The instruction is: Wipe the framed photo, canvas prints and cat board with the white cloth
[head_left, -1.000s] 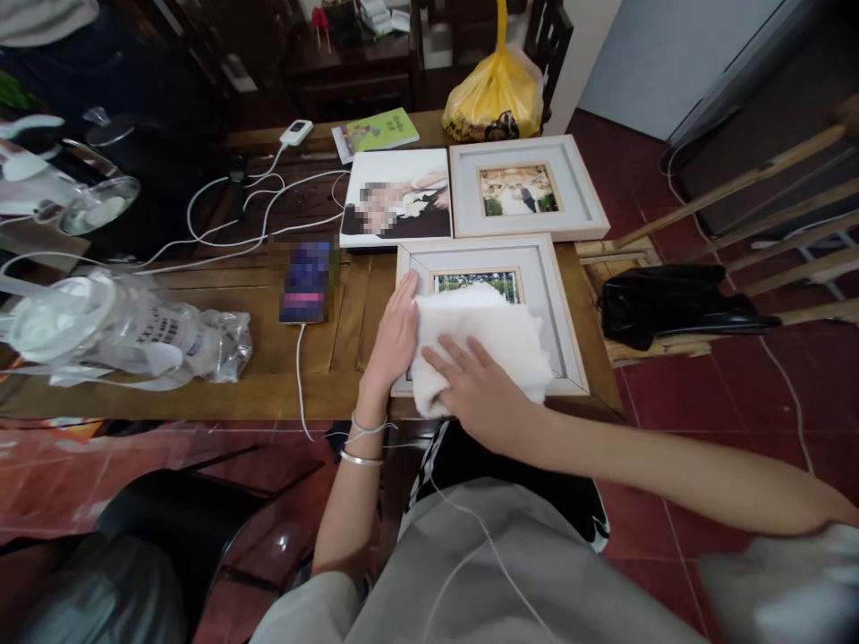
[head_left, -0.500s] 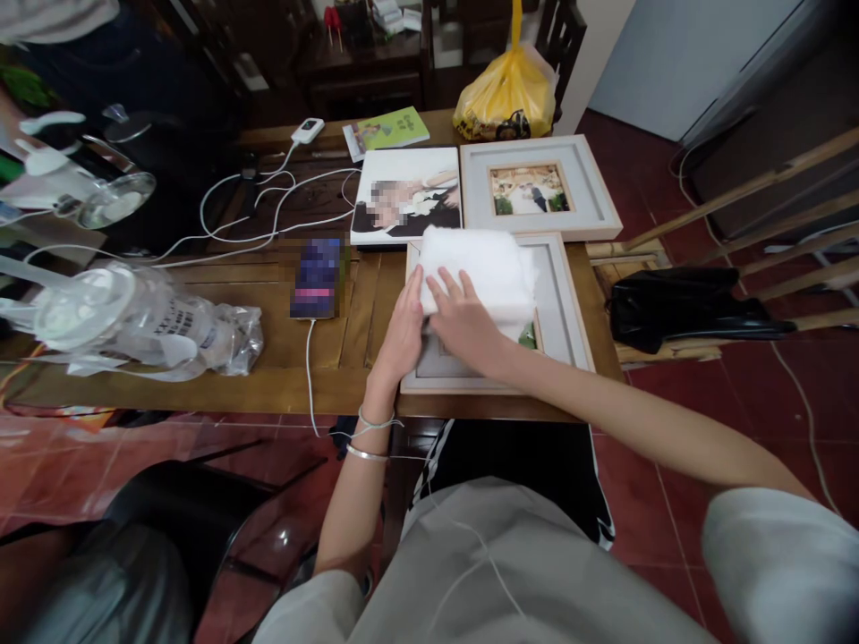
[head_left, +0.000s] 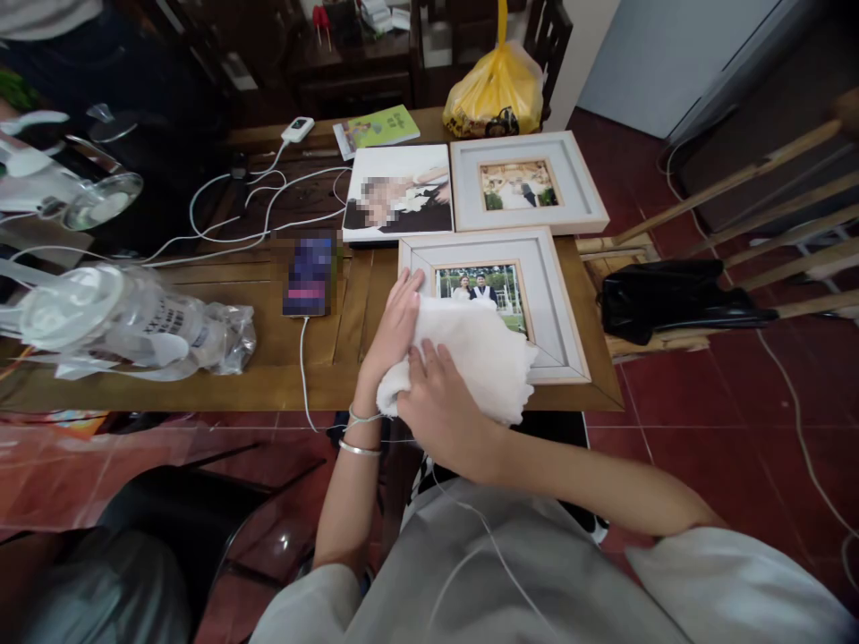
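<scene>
A folded white cloth (head_left: 480, 358) lies over the lower left part of a pale wooden picture frame (head_left: 567, 304) and hangs past the table's front edge. My right hand (head_left: 446, 411) presses on the cloth, fingers bent over it; its thumb is hard to make out. Against the frame's left side rests my left hand (head_left: 395, 326), its fingers stretched out along the edge and touching the cloth's left side. The upper part of the photo (head_left: 480, 282) in the frame shows two people outdoors.
Behind the frame lie a photo album (head_left: 395, 192) and a second framed picture (head_left: 597, 210). A phone (head_left: 309, 277) with a white cable is to the left, beyond it a bagged plastic cup (head_left: 148, 317). A yellow bag (head_left: 497, 94) and green booklet (head_left: 379, 130) sit at the back.
My right hand has pulled the cloth down toward my body, uncovering much of the photo. My left hand stays at the frame's left side. The view has shifted slightly.
</scene>
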A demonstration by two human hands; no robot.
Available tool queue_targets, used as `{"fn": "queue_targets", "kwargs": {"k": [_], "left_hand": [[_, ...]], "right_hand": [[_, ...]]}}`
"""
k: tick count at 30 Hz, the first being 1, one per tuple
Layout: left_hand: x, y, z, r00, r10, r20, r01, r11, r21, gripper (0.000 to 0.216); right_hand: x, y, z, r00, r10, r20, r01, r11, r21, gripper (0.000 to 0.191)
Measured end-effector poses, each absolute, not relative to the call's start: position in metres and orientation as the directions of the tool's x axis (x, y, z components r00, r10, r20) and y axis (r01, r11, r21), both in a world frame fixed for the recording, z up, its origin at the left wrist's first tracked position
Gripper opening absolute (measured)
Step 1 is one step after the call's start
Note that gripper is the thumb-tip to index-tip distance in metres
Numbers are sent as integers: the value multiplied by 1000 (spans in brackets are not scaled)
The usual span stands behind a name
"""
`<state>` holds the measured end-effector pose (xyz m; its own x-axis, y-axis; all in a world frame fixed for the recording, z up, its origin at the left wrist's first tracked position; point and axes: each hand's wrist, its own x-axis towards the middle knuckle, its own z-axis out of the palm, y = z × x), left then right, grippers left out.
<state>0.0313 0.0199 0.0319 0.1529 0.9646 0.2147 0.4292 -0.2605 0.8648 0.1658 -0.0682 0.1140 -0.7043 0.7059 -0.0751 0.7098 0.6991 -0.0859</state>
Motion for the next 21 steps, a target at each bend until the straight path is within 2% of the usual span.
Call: {"fn": "queue_targets", "kwargs": {"k": [5, 12, 16, 21], "left_hand": [[31, 25, 29, 202, 938, 282, 537, -347, 769, 55], [31, 33, 15, 220, 899, 378, 607, -430, 668, 54], [33, 35, 13, 212, 902, 376, 612, -423, 669, 59], [34, 33, 20, 149, 959, 240, 561, -282, 778, 58]], "right_hand": [[171, -70, 102, -727, 686, -21, 687, 727, -22, 32], [225, -71, 107, -735, 674, -77, 674, 738, 37, 25], [242, -72, 117, -702, 694, -160, 696, 716, 54, 23], [203, -74, 117, -715, 694, -84, 694, 719, 40, 25]]}}
